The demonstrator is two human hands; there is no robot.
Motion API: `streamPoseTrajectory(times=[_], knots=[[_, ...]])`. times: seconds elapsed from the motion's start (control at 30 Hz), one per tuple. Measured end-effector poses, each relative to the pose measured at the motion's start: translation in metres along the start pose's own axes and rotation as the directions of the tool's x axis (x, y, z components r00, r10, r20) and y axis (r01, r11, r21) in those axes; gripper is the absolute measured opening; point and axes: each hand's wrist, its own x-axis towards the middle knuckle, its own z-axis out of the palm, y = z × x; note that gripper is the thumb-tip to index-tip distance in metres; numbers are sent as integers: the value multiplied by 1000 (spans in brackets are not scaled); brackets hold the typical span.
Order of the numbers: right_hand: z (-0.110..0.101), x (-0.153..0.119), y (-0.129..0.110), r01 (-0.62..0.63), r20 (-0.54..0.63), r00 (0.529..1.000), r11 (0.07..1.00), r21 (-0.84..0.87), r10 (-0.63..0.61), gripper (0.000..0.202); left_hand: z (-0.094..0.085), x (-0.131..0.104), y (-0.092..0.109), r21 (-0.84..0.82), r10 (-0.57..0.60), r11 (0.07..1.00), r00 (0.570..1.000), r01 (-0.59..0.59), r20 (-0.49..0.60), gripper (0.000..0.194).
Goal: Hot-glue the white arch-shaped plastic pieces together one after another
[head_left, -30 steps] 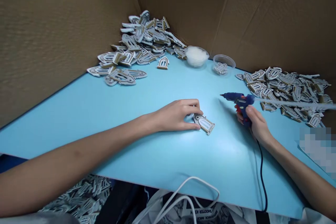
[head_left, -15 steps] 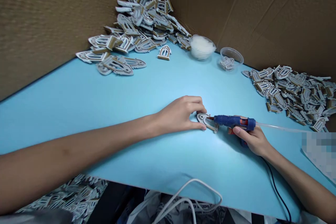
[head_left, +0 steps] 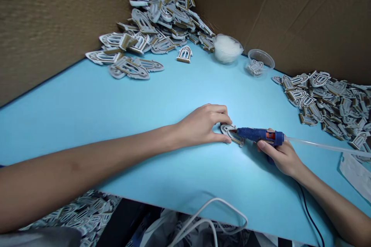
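My left hand [head_left: 204, 125] grips a small arched window-shaped piece [head_left: 236, 139] between thumb and fingers, its back side up on the blue tabletop [head_left: 162, 104]. In my right hand [head_left: 282, 156] is a blue hot glue gun [head_left: 257, 134], my fingers closed round its handle. The gun's nozzle is at the upper part of the piece, close to my left fingertips; I cannot tell whether it touches. A long clear glue stick [head_left: 324, 144] sticks out of the gun's rear, towards the right.
Piles of similar arched pieces lie at the back left [head_left: 162, 19] and at the right [head_left: 333, 102]. Between them stand a tub of whitish translucent bits [head_left: 227, 49] and a clear tub with small pieces [head_left: 261, 60]. A white cable [head_left: 216, 199] loops over the front edge. Cardboard walls [head_left: 220, 0] enclose the back.
The view has shifted slightly, moving everything a little to the right. Both hands keep their holds, and the nozzle stays over the arched piece.
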Motion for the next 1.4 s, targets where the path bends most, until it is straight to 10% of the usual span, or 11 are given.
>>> streamPoseTrajectory(times=[1.0, 1.13, 1.4], knots=[[3, -3, 7, -99, 22, 995, 972, 213, 96, 54, -1, 0, 1, -14, -32, 999, 999, 32, 3, 34], [4, -5, 14, -10, -131, 988, 870, 493, 86, 68, -2, 0, 3, -3, -34, 999, 999, 34, -9, 38], [5, -3, 24, 32, -282, 952, 884, 466, 115, 61, -4, -3, 10, 53, 9, 999, 1000, -7, -23, 42]])
